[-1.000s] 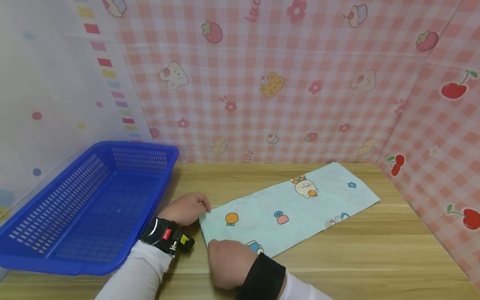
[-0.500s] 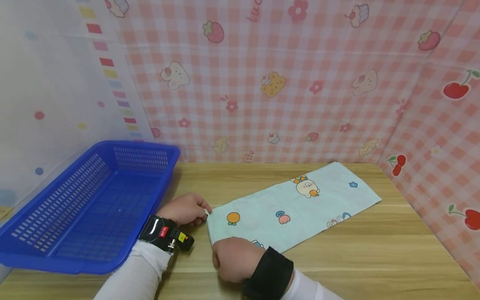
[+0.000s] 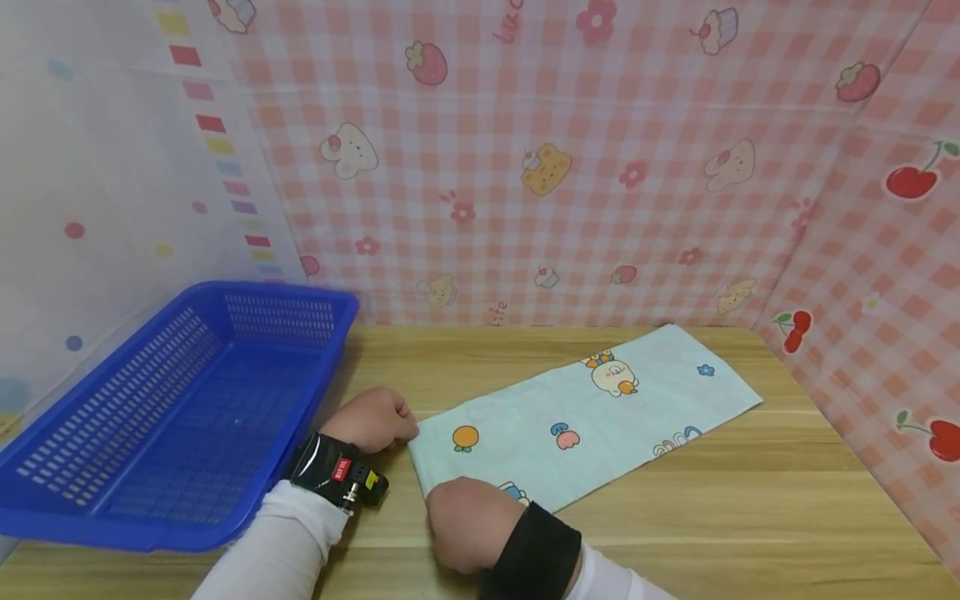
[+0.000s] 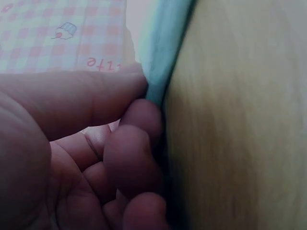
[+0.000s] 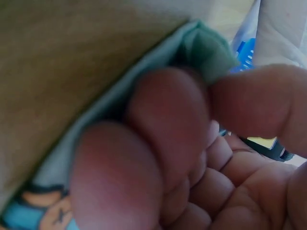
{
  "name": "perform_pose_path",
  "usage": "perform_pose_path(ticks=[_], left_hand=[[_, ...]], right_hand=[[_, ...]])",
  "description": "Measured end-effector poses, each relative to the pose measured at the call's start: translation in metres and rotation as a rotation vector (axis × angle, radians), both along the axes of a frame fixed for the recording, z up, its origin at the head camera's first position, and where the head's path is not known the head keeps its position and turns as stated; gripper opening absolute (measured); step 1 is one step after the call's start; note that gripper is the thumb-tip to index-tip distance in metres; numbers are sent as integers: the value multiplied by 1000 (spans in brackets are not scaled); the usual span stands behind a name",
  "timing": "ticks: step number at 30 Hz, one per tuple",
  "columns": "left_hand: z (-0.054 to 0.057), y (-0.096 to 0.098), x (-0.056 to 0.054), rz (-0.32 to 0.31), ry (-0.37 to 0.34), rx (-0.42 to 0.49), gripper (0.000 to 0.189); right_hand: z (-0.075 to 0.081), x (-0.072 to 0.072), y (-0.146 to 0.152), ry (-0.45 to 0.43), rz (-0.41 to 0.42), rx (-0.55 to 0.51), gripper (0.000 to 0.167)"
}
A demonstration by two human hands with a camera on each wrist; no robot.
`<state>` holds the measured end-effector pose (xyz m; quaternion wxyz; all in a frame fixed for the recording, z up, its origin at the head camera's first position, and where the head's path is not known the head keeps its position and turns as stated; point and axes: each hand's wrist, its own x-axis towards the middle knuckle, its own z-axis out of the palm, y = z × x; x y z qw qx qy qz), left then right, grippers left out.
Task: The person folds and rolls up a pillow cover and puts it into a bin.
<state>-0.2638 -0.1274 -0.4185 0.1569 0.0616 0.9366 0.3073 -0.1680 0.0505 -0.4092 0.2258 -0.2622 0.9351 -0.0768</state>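
I see the folded mint-green cartoon-print cloth [image 3: 517, 429] on the tabletop [image 3: 690, 517], right of the blue plastic basket [image 3: 217, 417]. At its basket-side end I have the left hand [image 3: 371, 419] pinching one corner, the right hand [image 3: 474, 523] pinching the other.

Mint cloth [image 3: 517, 433]: evenly, softly lit in the head view, its prints fairly clear.
Basket [image 3: 232, 417]: left of the cloth, stretched toward the frame edge.
Wristband [image 3: 322, 467]: white glare on its glossy face, left of the cloth.
Left hand [image 3: 369, 419]: soft shadow on the wood just beside the cloth.
Tabletop [image 4: 240, 124]: dim and blurred right of the cloth, left wrist view.
Fingers [image 5: 168, 115]: dim, out of focus against the cloth.
Sleeve [image 5: 283, 38]: brighter, beyond the cloth.
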Motion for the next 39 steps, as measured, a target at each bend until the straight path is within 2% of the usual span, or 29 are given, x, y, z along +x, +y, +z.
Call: perform_pose_path(ticks=[7, 10, 14, 22, 29, 35, 39], left_hand=[[3, 3, 2, -18, 102, -123, 16], [4, 5, 3, -25, 123, -176, 17], [4, 7, 3, -31, 127, -223, 19], [4, 9, 4, -13, 121, -176, 19], [6, 10, 4, -47, 97, -240, 44], [9, 15, 6, -67, 85, -292, 39], [9, 17, 7, -65, 69, -262, 28]], right_hand=[[0, 1, 0, 49, 26, 5, 15], [1, 3, -1, 49, 42, 2, 14], [0, 5, -2, 41, 42, 2, 16], [2, 8, -3, 50, 0, -20, 26], [2, 8, -3, 92, -64, -9, 31], [1, 7, -1, 99, -59, 17, 28], [0, 6, 0, 86, -26, 23, 23]])
